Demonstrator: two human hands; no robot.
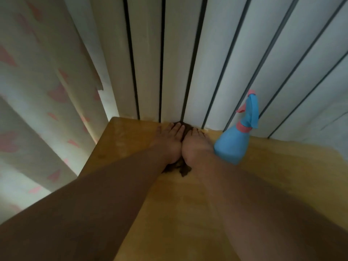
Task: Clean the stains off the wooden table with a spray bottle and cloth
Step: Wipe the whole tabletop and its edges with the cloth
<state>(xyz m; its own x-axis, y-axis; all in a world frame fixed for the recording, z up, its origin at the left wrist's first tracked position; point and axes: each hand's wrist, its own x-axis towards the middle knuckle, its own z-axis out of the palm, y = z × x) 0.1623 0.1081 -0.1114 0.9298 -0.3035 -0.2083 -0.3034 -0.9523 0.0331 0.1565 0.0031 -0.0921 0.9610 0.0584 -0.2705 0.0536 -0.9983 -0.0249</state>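
Note:
A dark brown cloth [183, 171] lies on the wooden table [273, 185] near its far edge, mostly hidden under my hands. My left hand [168, 142] and my right hand [195, 146] lie side by side, palms down, pressing flat on the cloth, fingers stretched toward the wall. Bits of cloth show at the fingertips and at the wrists. A blue spray bottle [233, 146] with a pink collar and nozzle stands upright just right of my right hand, apart from it.
A white wall with dark vertical grooves [162, 72] rises right behind the table's far edge. A pale curtain with pink marks [37, 110] hangs to the left, beyond the table's left edge [96, 147].

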